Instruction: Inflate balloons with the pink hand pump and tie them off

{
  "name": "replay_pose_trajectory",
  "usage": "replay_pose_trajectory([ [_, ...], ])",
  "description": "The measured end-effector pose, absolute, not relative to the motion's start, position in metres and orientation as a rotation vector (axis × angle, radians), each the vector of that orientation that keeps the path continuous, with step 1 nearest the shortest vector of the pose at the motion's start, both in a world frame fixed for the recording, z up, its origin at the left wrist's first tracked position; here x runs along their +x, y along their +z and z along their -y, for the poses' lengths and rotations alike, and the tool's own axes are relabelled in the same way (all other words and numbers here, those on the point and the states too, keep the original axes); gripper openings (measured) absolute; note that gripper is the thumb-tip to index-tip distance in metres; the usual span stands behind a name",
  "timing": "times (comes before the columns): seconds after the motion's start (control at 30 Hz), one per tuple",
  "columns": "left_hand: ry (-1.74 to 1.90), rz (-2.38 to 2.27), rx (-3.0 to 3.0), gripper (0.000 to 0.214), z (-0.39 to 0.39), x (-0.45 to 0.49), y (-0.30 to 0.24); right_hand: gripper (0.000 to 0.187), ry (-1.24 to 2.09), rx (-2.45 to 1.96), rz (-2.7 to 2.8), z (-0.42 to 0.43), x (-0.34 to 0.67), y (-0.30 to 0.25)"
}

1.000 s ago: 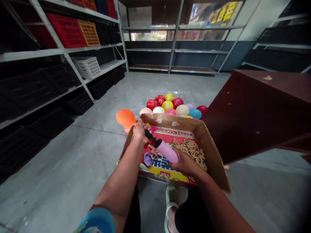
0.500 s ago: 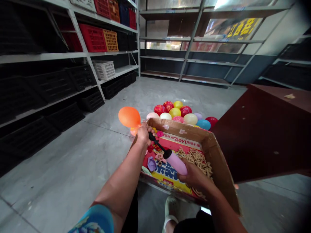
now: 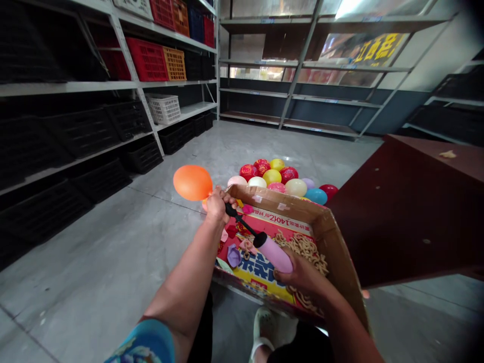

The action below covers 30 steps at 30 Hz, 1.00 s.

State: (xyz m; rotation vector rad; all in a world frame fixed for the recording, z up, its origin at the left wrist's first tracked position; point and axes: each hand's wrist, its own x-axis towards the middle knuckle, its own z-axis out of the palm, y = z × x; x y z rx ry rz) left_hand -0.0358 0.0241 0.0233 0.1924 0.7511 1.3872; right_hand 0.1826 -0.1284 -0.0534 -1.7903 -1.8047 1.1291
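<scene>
My left hand is closed around the neck of an orange balloon, where it meets the black end of a balloon pump. The balloon is partly inflated and points left. My right hand grips the lilac barrel of the balloon pump. Between the hands, a stretch of the pump's black rod shows. Below them is an open cardboard box holding limp balloons, among them a purple one, and a heap of beige, curly strips.
Inflated balloons in several colours lie on the floor beyond the box. A dark red board-like piece of furniture stands at the right. Shelves with black crates and coloured crates line the left; a metal rack stands behind.
My left hand and the orange balloon have shifted left, and the balloon looks slightly larger. More of the pump's black rod shows between the hands. My right hand has stayed nearly in place.
</scene>
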Motion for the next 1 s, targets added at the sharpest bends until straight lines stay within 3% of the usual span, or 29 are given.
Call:
replay_pose_trajectory([
  [0.2, 1.465, -0.751, 0.317, 0.040, -0.024, -0.042, 0.025, 0.047, 1.026, -1.799, 1.849, 0.130, 0.194, -0.058],
  [0.53, 1.322, -0.756, 0.471, 0.042, 0.000, 0.000, 0.000, 0.034, 0.881, -1.850, 1.872, 0.121, 0.155, -0.057],
  [1.0, 1.488, -0.724, 0.323, 0.045, -0.021, -0.040, 0.026, 0.038, 1.010, -1.768, 1.894, 0.127, 0.203, -0.060],
])
